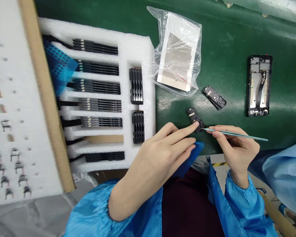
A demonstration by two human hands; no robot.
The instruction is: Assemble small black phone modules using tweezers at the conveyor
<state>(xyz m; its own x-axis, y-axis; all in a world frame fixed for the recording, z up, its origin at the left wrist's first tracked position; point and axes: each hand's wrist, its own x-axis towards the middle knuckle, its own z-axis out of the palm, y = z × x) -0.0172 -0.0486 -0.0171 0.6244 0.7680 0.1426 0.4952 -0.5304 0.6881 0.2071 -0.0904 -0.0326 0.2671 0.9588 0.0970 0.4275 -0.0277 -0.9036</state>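
Left hand (160, 148) pins a small black module (195, 119) to the green table (224, 42), index finger extended. Right hand (236, 148) fingers pinch a teal probe (236, 134), tip at the module. Work appears mid-step: beyond the module, a second module (214, 97) and a phone frame (259, 85) lie untouched.

Wide open green mat (227, 42) top right, between the plastic bag (179, 52) and the phone frame (259, 85); one loose black module (214, 97) sits in that lane (lying flat); leftward the foam tray (138, 49) blocks the way, just beside the bag; left hand (162, 148) and right hand (234, 144), thin tool (236, 135) jutting right, crowd the near edge.
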